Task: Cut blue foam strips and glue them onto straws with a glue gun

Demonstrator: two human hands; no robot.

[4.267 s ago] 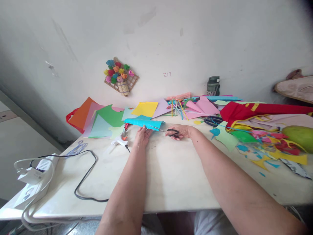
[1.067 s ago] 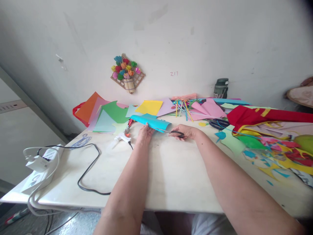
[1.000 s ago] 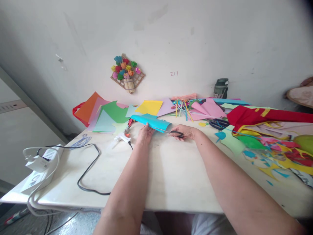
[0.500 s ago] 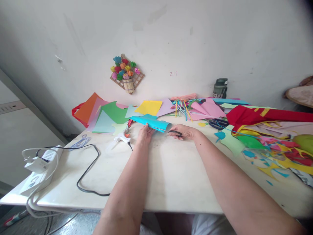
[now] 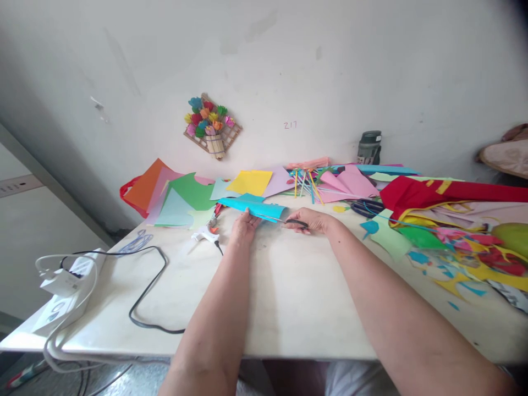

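A bright blue sheet of paper (image 5: 264, 209), folded or curled over, is in my left hand (image 5: 246, 224), whose thumb presses on its lower edge. My right hand (image 5: 309, 221) is closed round the black handles of a pair of scissors (image 5: 296, 223). Their thin blades point left along the paper's lower edge, close to my left fingers. How far the blades are apart is too small to tell. Just left of my left hand lies a white glue gun (image 5: 205, 235), with a red-handled tool (image 5: 215, 214) behind it.
Coloured paper sheets (image 5: 190, 192) lie along the wall. Paper straws (image 5: 305, 184), a dark bottle (image 5: 369, 147), red cloth (image 5: 412, 192) and paper scraps (image 5: 445, 269) are at the right. A power strip (image 5: 70, 291) and black cable (image 5: 138, 324) occupy the left side.
The whole view has shifted slightly. My hands, the blue paper and the scissors hold nearly the same position.
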